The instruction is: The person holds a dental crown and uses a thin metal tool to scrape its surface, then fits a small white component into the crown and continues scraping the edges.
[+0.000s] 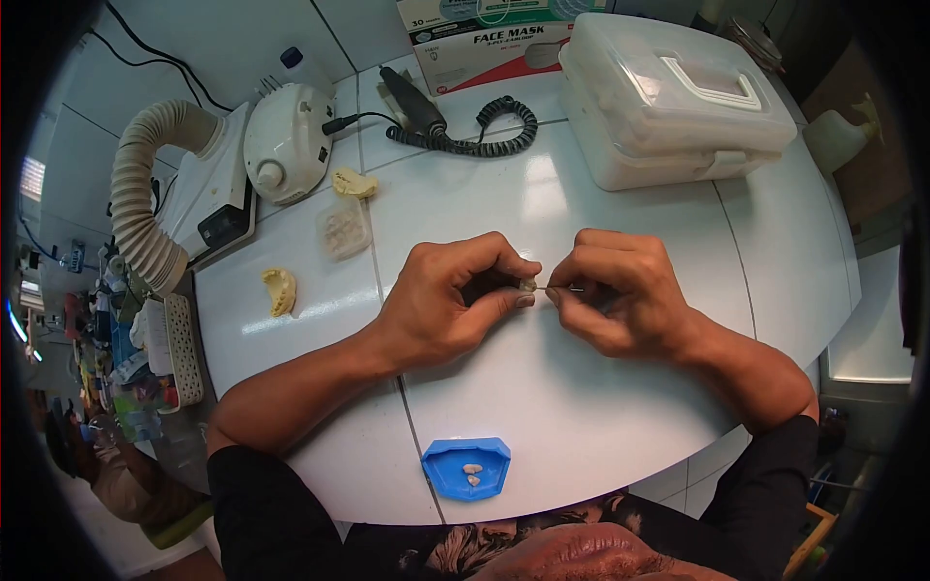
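Left hand (455,298) grips a small pale piece (528,285); right hand (620,292) pinches a thin metal tool (560,289) against it.

"FACE MASK" in capitals on a cardboard box (470,70).
The box stands beyond the left hand (455,295) and right hand (615,295), roughly ahead of the space between them; under those words a smaller line seems to read "3-PLY EARLOOP", and "30" shows higher up, on the box's left part. The remaining small print there is too small to read.
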Demonstrator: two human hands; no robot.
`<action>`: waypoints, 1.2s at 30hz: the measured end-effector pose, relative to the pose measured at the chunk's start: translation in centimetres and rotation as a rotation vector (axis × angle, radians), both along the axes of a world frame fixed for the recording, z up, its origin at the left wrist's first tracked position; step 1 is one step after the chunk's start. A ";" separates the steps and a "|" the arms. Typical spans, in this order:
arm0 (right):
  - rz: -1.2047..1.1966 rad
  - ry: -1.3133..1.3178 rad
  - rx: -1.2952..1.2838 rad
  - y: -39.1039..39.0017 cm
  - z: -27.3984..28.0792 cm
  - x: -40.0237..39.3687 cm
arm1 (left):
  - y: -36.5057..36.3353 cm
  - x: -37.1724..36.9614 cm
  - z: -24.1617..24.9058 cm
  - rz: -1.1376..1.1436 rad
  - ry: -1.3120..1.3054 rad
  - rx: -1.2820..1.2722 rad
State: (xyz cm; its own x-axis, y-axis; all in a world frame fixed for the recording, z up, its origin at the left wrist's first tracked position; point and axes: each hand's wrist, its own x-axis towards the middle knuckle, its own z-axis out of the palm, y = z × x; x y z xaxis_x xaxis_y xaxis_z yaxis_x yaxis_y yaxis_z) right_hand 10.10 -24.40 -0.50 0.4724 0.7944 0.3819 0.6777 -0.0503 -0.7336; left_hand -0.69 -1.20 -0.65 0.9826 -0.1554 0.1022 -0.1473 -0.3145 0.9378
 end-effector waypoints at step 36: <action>-0.011 0.106 0.080 -0.1 0.5 0.2 | 0.3 0.1 -0.7 -0.004 -0.008 -0.155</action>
